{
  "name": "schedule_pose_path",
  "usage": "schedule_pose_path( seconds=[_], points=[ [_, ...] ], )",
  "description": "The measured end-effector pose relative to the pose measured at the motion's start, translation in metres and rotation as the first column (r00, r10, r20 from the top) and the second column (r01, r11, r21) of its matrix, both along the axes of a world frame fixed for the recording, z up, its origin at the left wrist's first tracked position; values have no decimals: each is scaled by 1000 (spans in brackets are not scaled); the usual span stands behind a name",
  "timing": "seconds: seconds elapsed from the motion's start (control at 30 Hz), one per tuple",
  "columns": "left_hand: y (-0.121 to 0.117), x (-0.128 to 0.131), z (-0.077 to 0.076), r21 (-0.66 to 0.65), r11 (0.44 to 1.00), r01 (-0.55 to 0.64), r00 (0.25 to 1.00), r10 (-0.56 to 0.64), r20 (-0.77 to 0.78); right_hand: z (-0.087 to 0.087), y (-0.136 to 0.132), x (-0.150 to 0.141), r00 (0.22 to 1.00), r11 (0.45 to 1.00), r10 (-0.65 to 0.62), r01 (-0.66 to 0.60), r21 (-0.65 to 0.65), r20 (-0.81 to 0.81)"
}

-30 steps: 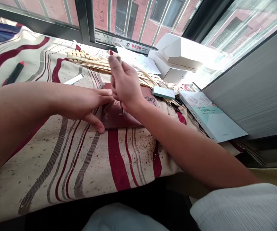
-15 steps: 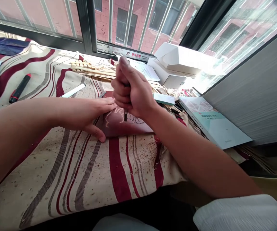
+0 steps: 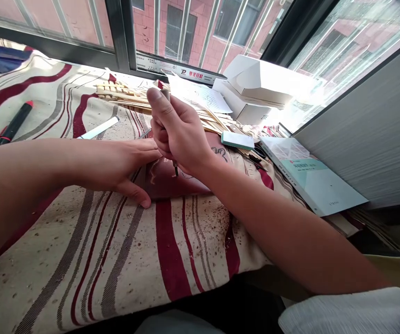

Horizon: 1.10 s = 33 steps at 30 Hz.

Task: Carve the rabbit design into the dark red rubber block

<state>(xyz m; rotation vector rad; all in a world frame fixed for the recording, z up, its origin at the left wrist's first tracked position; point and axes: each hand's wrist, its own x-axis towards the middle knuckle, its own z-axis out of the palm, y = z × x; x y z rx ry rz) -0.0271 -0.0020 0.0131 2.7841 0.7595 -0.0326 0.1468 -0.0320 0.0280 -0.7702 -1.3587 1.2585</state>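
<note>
My right hand (image 3: 179, 132) is wrapped in a fist around an upright carving knife (image 3: 175, 170), whose thin dark blade points down out of the fist. The blade tip meets a reddish-brown board (image 3: 182, 188) lying on the cloth; whether it is cutting in cannot be made out. Pale carved lines and dark drawn curves mark the board, partly hidden behind my right hand and forearm. My left hand (image 3: 126, 162) lies flat over the board's left end, thumb spread along the near edge. A thin metal tool (image 3: 145, 133) shows just beyond its fingers.
Shavings dot the striped cloth (image 3: 133, 260). A black-and-red marker (image 3: 15, 124) and a white stick-like item (image 3: 99, 127) lie left. Behind are bamboo strips (image 3: 123, 95), paper (image 3: 203, 97) and a white box (image 3: 255, 88). A pale block (image 3: 237, 139) and a book (image 3: 311, 174) sit right.
My right fist has shifted left and tilted, with the knife leaning, uncovering more of the board's right side. My left hand keeps its place on the board. The view has shifted slightly.
</note>
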Motion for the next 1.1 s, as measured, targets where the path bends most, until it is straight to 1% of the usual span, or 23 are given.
schedule_pose_path(
  seconds=[0.1, 0.17, 0.23, 0.27, 0.33, 0.4, 0.43, 0.5, 0.53, 0.57, 0.6, 0.63, 0.67, 0.7, 0.73, 0.77, 0.8, 0.87, 0.93, 1.0, 1.03, 1.07, 1.1],
  points=[
    [0, 0, 1, -58, 998, -8, 1000, 8, -8, -8, 3, -3, 998, 993, -59, 55, 102, 38],
    [-1, 1, 3, -66, 998, -14, 1000, 14, -1, -11, 3, -6, 994, 984, -87, 77, 159, 59],
    [-2, 3, 4, -81, 997, -6, 1000, 7, 12, -12, 1, -8, 995, 981, -75, 61, 186, 69],
    [-2, 3, 4, -94, 996, -2, 1000, 4, 17, -12, 1, -8, 996, 982, -30, 14, 187, 78],
    [-3, 4, 3, -115, 993, -10, 1000, 12, 18, -11, 0, -6, 983, 971, 154, -170, 166, 102],
    [-2, 5, 2, -127, 992, -10, 1000, 12, 13, -8, 0, -2, 923, 915, 376, -384, 125, 83],
    [-1, 5, 2, -130, 992, 8, 1000, -6, 17, -7, 1, 1, 886, 882, 458, -463, 90, 68],
    [2, 5, 2, -140, 988, 68, 998, -66, 19, -3, 3, 6, 841, 841, 540, -540, 6, 48],
    [3, 4, 3, -142, 986, 89, 996, -88, 13, -2, 4, 7, 841, 842, 539, -538, -30, 49],
    [3, 4, 3, -134, 987, 91, 996, -91, 2, -2, 4, 7, 867, 868, 497, -494, -55, 47],
    [4, 4, 4, -116, 991, 72, 997, -74, -13, -2, 5, 6, 912, 912, 409, -407, -59, 25],
    [4, 5, 5, -92, 995, 41, 998, -45, -34, -4, 5, 4, 959, 958, 281, -282, -47, -21],
    [3, 5, 5, -67, 998, 7, 999, -10, -54, -5, 4, 2, 987, 988, 147, -149, -35, -72],
    [3, 6, 6, -51, 998, -24, 997, 21, -68, -7, 3, 0, 993, 999, 45, -48, -26, -106],
    [2, 6, 6, -53, 998, -41, 997, 38, -73, -8, 2, -1, 994, 1000, 17, -18, -12, -107],
    [0, 6, 6, -70, 997, -43, 997, 38, -66, -9, 1, -2, 994, 997, 75, -74, 9, -76],
    [-1, 7, 6, -95, 995, -28, 998, 23, -52, -8, 0, -2, 982, 982, 188, -188, 26, -25],
    [-3, 7, 7, -145, 989, 20, 1000, -22, -12, -5, 0, 1, 896, 897, 440, -442, 17, 51],
    [-5, 6, 8, -166, 985, 42, 999, -41, 10, 1, 3, 9, 802, 803, 596, -595, -42, 33],
    [-5, 6, 10, -154, 988, 22, 1000, -21, 6, 6, 6, 18, 756, 751, 654, -651, -110, -11],
    [-5, 6, 11, -137, 990, 18, 1000, -17, 4, 8, 7, 21, 754, 747, 656, -654, -119, -31],
    [-5, 6, 11, -106, 994, 21, 1000, -21, 1, 10, 7, 24, 775, 768, 629, -631, -113, -53],
    [-5, 6, 11, -75, 997, 25, 1000, -26, -4, 12, 6, 25, 813, 808, 577, -582, -94, -77]
  ],
)
